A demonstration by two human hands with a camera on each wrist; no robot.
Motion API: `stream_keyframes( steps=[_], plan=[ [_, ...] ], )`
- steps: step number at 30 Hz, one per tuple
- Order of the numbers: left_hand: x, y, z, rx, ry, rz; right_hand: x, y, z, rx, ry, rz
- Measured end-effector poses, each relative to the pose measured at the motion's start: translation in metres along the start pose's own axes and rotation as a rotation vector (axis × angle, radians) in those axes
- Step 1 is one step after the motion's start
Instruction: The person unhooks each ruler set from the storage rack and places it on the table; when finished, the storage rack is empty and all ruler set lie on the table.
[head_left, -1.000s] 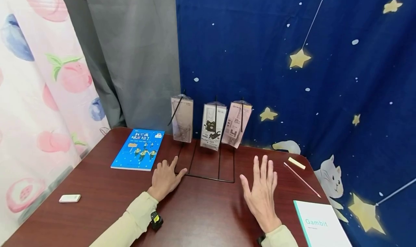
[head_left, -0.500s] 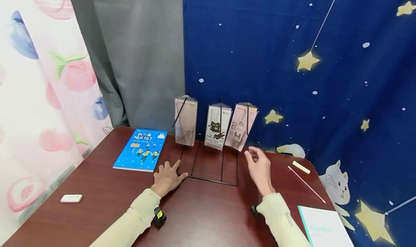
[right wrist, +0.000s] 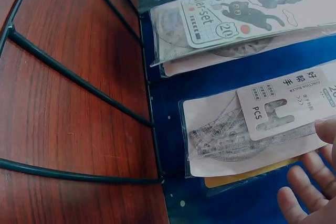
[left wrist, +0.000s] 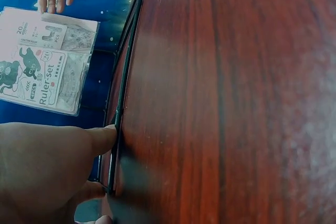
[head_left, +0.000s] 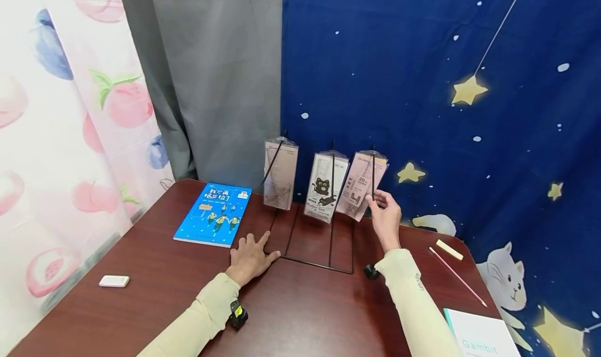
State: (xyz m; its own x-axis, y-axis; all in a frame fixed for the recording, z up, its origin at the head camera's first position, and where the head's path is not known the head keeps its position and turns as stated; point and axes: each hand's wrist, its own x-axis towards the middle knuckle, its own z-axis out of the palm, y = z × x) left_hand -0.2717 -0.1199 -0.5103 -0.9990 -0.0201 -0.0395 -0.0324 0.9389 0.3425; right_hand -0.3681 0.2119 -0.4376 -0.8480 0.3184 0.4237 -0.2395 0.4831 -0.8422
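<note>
So closest in, nearer than the right hand and off to its right, there's a white notebook marked "Gambit" on the dark red table. A small white block sits well out to the left hand's left.

The left hand has its fingers spread wide, thumb on the front bar of a black wire rack. Just past that hand, a bit left, lies a blue book. Right of the right hand there's a pink pencil, with a pale stick just beyond it.

The right hand is up at the right edge of the pink ruler pack, thumb over the front, fingers curved and apart. Can't tell if it's really pinching. That pack hangs tilted on the rack; left of the hand hang the cat "Ruler-set" pack, then another pink pack. Starry blue curtain beyond both hands.
</note>
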Motion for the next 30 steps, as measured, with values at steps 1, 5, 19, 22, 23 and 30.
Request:
stream_keyframes(
  steps=[1,5,19,22,23,30],
  plan=[
    [0.0,0.001,-0.001,0.001,0.001,0.001,0.001,-0.001,0.0,-0.011,0.005,-0.002],
    [-0.001,0.002,-0.003,-0.007,0.003,0.002,0.002,-0.004,-0.002,-0.044,0.014,-0.002],
    [-0.001,0.002,-0.002,-0.005,-0.001,0.0,-0.014,-0.006,-0.01,0.147,-0.05,0.017],
    [-0.001,0.002,-0.001,-0.014,-0.006,-0.006,-0.02,-0.007,-0.014,0.17,-0.055,0.003],
    [-0.001,0.001,-0.001,-0.018,-0.009,-0.007,-0.023,-0.007,-0.016,0.173,-0.055,0.002],
    [0.0,0.0,-0.002,-0.007,-0.019,0.003,-0.042,-0.013,-0.03,0.162,-0.067,0.015]
  ],
)
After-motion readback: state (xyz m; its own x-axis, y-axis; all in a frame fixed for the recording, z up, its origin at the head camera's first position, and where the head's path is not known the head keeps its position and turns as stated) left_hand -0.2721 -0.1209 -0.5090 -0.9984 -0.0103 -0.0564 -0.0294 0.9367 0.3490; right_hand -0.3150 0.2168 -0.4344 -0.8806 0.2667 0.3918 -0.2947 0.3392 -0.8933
